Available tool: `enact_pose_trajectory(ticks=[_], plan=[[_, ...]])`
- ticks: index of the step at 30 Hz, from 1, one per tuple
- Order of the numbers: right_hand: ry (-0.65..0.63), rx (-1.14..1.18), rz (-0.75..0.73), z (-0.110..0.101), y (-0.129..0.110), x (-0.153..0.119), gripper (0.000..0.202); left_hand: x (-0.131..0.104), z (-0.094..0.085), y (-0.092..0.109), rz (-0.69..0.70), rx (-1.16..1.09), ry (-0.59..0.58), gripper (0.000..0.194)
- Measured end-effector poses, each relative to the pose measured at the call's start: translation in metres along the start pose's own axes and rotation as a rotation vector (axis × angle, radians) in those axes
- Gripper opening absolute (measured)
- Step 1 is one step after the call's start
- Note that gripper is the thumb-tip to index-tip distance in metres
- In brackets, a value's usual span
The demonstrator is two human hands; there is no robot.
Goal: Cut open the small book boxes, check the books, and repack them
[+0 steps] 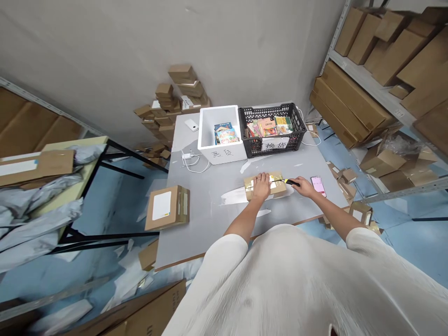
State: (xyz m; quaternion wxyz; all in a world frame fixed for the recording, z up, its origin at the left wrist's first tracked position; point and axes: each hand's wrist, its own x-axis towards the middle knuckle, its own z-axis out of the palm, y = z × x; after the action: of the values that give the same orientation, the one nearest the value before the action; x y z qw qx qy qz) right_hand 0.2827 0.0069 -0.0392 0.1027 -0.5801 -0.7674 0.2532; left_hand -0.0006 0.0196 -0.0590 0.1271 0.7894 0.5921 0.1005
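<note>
A small taped cardboard box (277, 189) lies flat on the grey table (206, 200) in front of me. My left hand (262, 185) rests on top of it, fingers stretched out and pressing the lid. In my right hand (301, 186) is a yellow and black box cutter (292, 182), its handle wrapped by my fingers. The tip of the cutter meets the right part of the box top; the exact blade position is too small to make out. A phone (318, 185) with a lit pink screen lies just right of my right hand.
Behind the box stand a white foam bin (224, 155) and a black plastic crate (272, 148), both holding books. A larger carton (164, 210) sits at the table's left edge. A white cable (192, 163) trails near the bin. Shelves (385, 93) with cartons rise at right.
</note>
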Motion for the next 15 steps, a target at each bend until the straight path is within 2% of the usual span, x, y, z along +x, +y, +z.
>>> enact_pose_trajectory(ticks=[2,8,11,15], plan=[[0.032,-0.015,0.014,-0.001,0.009,0.0,0.047,0.001,0.0,-0.001,-0.004,-0.001,-0.001,0.061],[0.143,-0.017,0.198,-0.011,0.04,0.002,0.052,0.001,0.005,-0.003,-0.02,0.0,0.0,0.061],[0.144,0.039,0.187,-0.007,0.044,0.006,0.049,0.002,0.008,-0.004,-0.039,0.005,-0.026,0.063],[0.179,0.141,0.101,0.007,0.036,0.022,0.042,-0.008,0.007,-0.009,-0.024,0.008,-0.101,0.067]])
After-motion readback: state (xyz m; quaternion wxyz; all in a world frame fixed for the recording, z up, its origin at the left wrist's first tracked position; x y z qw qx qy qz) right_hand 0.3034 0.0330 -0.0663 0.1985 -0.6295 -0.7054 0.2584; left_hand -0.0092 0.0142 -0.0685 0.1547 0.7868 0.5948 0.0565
